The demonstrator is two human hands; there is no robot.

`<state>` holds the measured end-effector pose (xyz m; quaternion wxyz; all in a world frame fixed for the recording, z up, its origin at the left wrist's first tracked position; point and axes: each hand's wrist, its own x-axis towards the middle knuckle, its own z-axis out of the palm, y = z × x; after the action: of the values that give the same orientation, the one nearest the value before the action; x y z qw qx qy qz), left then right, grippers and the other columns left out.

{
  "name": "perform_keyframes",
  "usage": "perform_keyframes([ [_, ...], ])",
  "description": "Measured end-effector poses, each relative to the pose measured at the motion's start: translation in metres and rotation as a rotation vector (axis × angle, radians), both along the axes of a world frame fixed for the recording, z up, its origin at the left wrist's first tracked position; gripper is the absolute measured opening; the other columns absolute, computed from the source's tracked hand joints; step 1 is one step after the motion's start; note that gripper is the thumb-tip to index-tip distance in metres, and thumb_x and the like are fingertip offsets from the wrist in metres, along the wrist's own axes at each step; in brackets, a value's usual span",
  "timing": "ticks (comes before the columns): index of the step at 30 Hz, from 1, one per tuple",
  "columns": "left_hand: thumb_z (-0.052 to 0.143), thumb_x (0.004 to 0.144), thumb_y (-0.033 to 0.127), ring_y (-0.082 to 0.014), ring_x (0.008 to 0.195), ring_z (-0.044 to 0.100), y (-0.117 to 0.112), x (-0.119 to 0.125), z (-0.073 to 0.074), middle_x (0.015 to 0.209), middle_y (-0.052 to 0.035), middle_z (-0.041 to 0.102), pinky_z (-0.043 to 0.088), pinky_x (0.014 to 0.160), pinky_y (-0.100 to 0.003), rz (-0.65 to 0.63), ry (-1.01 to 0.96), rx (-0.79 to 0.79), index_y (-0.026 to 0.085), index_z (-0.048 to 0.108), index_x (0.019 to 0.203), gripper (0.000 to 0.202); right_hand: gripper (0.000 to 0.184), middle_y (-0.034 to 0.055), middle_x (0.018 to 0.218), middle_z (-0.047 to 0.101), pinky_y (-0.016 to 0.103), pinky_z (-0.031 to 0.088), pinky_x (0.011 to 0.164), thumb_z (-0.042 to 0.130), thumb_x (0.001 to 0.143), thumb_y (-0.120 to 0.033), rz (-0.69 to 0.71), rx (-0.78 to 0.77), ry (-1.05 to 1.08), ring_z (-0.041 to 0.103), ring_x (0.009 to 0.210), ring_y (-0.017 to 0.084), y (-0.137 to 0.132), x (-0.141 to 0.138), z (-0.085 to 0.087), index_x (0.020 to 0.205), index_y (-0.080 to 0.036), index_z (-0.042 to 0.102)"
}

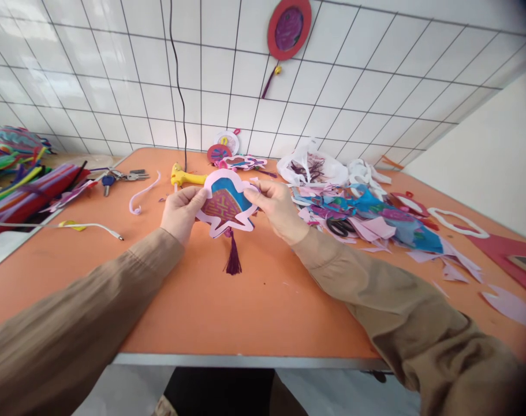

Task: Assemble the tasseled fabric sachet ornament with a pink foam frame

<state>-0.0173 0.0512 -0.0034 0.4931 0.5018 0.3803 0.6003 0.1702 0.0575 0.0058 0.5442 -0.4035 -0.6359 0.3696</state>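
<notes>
Between my two hands is a paper ornament with a scalloped pink border and a blue and patterned reddish middle. A dark purple tassel hangs from its lower edge. My left hand pinches the ornament's left side, thumb on the front. On the right side my right hand grips it in the same way. The ornament is held up above the orange table. Just behind my left hand lies a yellow glue gun. The fingers behind the ornament are partly hidden.
Right of my hands lies a heap of pink and blue paper scraps with black-handled scissors. Keys, a white cable and bundled pipe cleaners are at the left. Finished ornaments rest by the tiled wall.
</notes>
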Motion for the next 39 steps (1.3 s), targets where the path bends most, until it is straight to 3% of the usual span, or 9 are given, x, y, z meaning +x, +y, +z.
perform_keyframes([
  [9, 0.074, 0.065, 0.041, -0.0108, 0.044, 0.052, 0.001, -0.001, -0.0016, 0.053, 0.0012, 0.058, 0.046, 0.042, -0.023, 0.016, 0.013, 0.012, 0.014, 0.065, 0.067, 0.029, 0.035, -0.005, 0.052, 0.039, 0.024, 0.029, 0.045, 0.063, 0.077, -0.037, -0.014, 0.056, -0.033, 0.038, 0.05, 0.007, 0.0, 0.0015, 0.0005, 0.054, -0.019, 0.044],
  [19, 0.076, 0.066, 0.041, -0.0097, 0.046, 0.052, -0.0013, -0.0012, -0.0015, 0.053, 0.0014, 0.058, 0.045, 0.044, -0.021, -0.004, 0.054, 0.023, 0.014, 0.066, 0.067, 0.029, 0.038, -0.0041, 0.053, 0.042, 0.025, 0.03, 0.049, 0.07, 0.075, -0.044, 0.007, -0.001, -0.005, 0.04, 0.052, 0.009, 0.0002, 0.0007, -0.0011, 0.055, -0.018, 0.051],
  [23, 0.079, 0.063, 0.048, -0.0126, 0.05, 0.058, -0.001, -0.0014, -0.0003, 0.06, -0.001, 0.064, 0.05, 0.048, -0.024, -0.077, -0.027, -0.02, 0.014, 0.068, 0.071, 0.037, 0.038, -0.0029, 0.056, 0.046, 0.025, 0.033, 0.05, 0.073, 0.072, -0.045, -0.019, -0.031, 0.032, 0.044, 0.057, 0.01, 0.0015, -0.0009, -0.0023, 0.056, -0.018, 0.053],
  [29, 0.074, 0.067, 0.061, -0.0198, 0.067, 0.068, -0.0005, -0.0011, 0.003, 0.078, -0.0057, 0.072, 0.055, 0.054, -0.029, -0.241, -0.176, -0.219, 0.016, 0.068, 0.089, 0.05, 0.037, -0.0045, 0.055, 0.043, 0.024, 0.029, 0.046, 0.073, 0.069, -0.047, -0.027, -0.092, 0.147, 0.039, 0.051, 0.008, 0.0038, -0.0002, -0.0022, 0.057, -0.019, 0.052],
  [35, 0.083, 0.057, 0.055, -0.0211, 0.065, 0.07, -0.0003, -0.001, -0.0053, 0.076, -0.0107, 0.073, 0.057, 0.056, -0.029, -0.418, -0.098, -0.346, 0.012, 0.071, 0.081, 0.051, 0.037, -0.0047, 0.055, 0.045, 0.023, 0.028, 0.045, 0.075, 0.066, -0.047, -0.009, -0.145, 0.206, 0.04, 0.05, 0.007, 0.0057, 0.0, -0.0046, 0.058, -0.019, 0.053],
  [39, 0.088, 0.055, 0.044, -0.0168, 0.055, 0.067, -0.0047, 0.0006, -0.0063, 0.068, -0.0084, 0.072, 0.048, 0.043, -0.021, -0.482, -0.049, -0.308, 0.012, 0.072, 0.075, 0.041, 0.037, -0.0055, 0.054, 0.044, 0.023, 0.029, 0.044, 0.076, 0.065, -0.047, -0.006, -0.168, 0.234, 0.039, 0.048, 0.007, 0.0062, -0.0001, -0.0056, 0.059, -0.018, 0.053],
])
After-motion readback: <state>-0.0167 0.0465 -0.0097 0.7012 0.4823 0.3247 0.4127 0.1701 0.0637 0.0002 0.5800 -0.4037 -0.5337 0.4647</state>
